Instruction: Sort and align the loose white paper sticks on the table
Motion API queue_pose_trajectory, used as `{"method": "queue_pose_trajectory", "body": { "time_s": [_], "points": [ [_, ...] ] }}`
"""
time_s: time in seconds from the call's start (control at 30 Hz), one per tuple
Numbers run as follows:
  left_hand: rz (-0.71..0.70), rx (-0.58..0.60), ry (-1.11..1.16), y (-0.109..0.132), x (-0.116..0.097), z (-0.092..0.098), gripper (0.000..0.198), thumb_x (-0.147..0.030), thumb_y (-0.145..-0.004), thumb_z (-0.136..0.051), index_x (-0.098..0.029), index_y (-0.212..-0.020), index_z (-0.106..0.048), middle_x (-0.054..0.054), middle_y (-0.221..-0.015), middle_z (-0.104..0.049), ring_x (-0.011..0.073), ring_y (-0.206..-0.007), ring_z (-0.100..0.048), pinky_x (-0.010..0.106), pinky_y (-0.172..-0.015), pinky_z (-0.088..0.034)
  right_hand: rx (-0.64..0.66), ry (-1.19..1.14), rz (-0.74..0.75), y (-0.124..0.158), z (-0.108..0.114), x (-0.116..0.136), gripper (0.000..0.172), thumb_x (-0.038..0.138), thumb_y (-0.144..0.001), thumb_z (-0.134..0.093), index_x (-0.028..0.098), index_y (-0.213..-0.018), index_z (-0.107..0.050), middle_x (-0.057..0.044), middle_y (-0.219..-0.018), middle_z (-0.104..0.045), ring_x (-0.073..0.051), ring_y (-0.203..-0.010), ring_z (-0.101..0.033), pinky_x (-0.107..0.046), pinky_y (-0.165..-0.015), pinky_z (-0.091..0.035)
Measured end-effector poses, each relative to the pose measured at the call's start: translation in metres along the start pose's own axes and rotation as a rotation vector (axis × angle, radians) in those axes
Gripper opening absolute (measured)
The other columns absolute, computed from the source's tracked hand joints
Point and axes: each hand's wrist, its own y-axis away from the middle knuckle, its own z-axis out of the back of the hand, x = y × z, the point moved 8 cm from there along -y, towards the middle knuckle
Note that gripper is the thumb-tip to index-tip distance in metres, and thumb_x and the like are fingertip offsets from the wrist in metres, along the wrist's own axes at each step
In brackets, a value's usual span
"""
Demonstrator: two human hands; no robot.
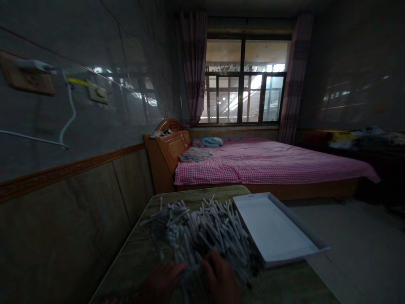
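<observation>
Left hand (166, 279) and right hand (219, 276) curl partly at white tubes (221, 230); grip indeterminable. Shallow tray (280, 228) sits alongside, presumably for reach.

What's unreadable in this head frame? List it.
All in the head view:
Left hand and right hand: dim and blurred; what each grip holds, if anything, is unclear.
Pile of pale sticks: lower layers hidden by upper ones; count and exact type lost to blur.
Table: near edge cut off by the bottom edge.
Clutter at right: too dark and small.
</observation>
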Motion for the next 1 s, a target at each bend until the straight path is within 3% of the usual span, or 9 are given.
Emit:
{"method": "queue_pose_trajectory", "body": {
  "time_s": [0.1, 0.23, 0.33, 0.43, 0.57, 0.63, 0.73, 0.87, 1.0],
  "points": [
    [0.000, -0.031, 0.014, 0.000, 0.001, -0.002, 0.046, -0.037, -0.107, -0.031, -0.037, -0.117, -0.076, 0.002, -0.094, -0.083, 0.0172, -0.084, -0.078, 0.025, -0.077, -0.062, 0.022, -0.034, 0.047, 0.000, 0.002, 0.005, 0.017, 0.027, -0.096, -0.052, 0.022, -0.092, -0.068, -0.003, -0.086, -0.073, -0.019, -0.084, -0.070, -0.024, -0.074, -0.048],
    [0.022, -0.068, 0.011, 0.001, 0.004, -0.003, 0.050, -0.038, -0.107, -0.028, -0.038, -0.114, -0.077, 0.002, -0.094, -0.083, 0.0173, -0.082, -0.079, 0.025, -0.073, -0.062, 0.016, -0.115, 0.042, 0.000, 0.006, 0.008, 0.023, 0.029, -0.096, -0.053, 0.022, -0.112, -0.068, -0.007, -0.104, -0.076, -0.022, -0.098, -0.071, -0.027, -0.084, -0.050],
    [0.027, -0.089, 0.019, 0.003, 0.005, -0.004, 0.051, -0.041, -0.107, -0.027, -0.037, -0.116, -0.076, 0.002, -0.097, -0.084, 0.0172, -0.086, -0.079, 0.024, -0.076, -0.062, 0.009, -0.045, -0.019, -0.002, 0.006, 0.001, 0.019, 0.032, -0.097, -0.052, 0.022, -0.098, -0.069, -0.006, -0.092, -0.076, -0.022, -0.088, -0.072, -0.027, -0.076, -0.049],
    [0.034, -0.072, 0.047, 0.003, 0.007, -0.007, 0.048, -0.043, -0.106, -0.030, -0.037, -0.114, -0.077, 0.001, -0.096, -0.084, 0.0163, -0.085, -0.079, 0.023, -0.077, -0.061, 0.017, -0.012, 0.026, -0.001, 0.005, 0.002, 0.017, 0.027, -0.095, -0.052, 0.022, -0.087, -0.066, -0.004, -0.084, -0.072, -0.021, -0.082, -0.070, -0.026, -0.073, -0.048],
    [0.038, -0.108, 0.027, 0.002, 0.008, -0.004, 0.052, -0.045, -0.106, -0.027, -0.038, -0.111, -0.078, 0.001, -0.090, -0.084, 0.0158, -0.079, -0.079, 0.022, -0.072, -0.061, 0.018, -0.124, 0.071, 0.000, 0.006, 0.007, 0.023, 0.027, -0.095, -0.053, 0.022, -0.113, -0.066, -0.005, -0.101, -0.075, -0.021, -0.095, -0.071, -0.026, -0.083, -0.050],
    [0.011, -0.140, 0.013, -0.001, 0.003, 0.000, 0.052, -0.043, -0.107, -0.026, -0.037, -0.111, -0.077, 0.001, -0.090, -0.084, 0.0147, -0.080, -0.079, 0.021, -0.073, -0.061, 0.022, -0.106, 0.013, -0.002, 0.006, 0.004, 0.025, 0.032, -0.097, -0.051, 0.022, -0.116, -0.066, -0.006, -0.103, -0.075, -0.022, -0.096, -0.071, -0.027, -0.083, -0.050],
    [-0.015, -0.193, -0.001, -0.008, -0.006, 0.013, 0.049, -0.044, -0.107, -0.030, -0.034, -0.106, -0.078, 0.000, -0.088, -0.084, 0.0141, -0.077, -0.079, 0.020, -0.072, -0.061, 0.063, 0.011, -0.051, -0.004, 0.003, -0.001, 0.024, 0.032, -0.099, -0.048, 0.021, -0.094, -0.068, -0.006, -0.089, -0.074, -0.023, -0.088, -0.072, -0.028, -0.076, -0.049],
    [-0.036, -0.217, 0.047, -0.020, -0.016, 0.032, 0.046, -0.044, -0.106, -0.034, -0.032, -0.102, -0.077, -0.002, -0.080, -0.083, 0.0124, -0.069, -0.079, 0.016, -0.067, -0.060, 0.048, 0.013, 0.063, -0.004, 0.007, 0.006, 0.020, 0.023, -0.095, -0.049, 0.021, -0.099, -0.068, -0.005, -0.092, -0.074, -0.021, -0.089, -0.071, -0.026, -0.078, -0.050],
    [-0.035, -0.236, 0.069, -0.022, -0.014, 0.041, 0.038, -0.044, -0.104, -0.041, -0.032, -0.101, -0.078, -0.003, -0.086, -0.085, 0.0124, -0.073, -0.080, 0.014, -0.071, -0.060, -0.092, 0.105, 0.183, -0.007, 0.024, 0.017, 0.021, 0.018, -0.092, -0.051, 0.021, -0.099, -0.071, -0.006, -0.094, -0.073, -0.020, -0.086, -0.071, -0.027, -0.076, -0.052]
  ]
}}
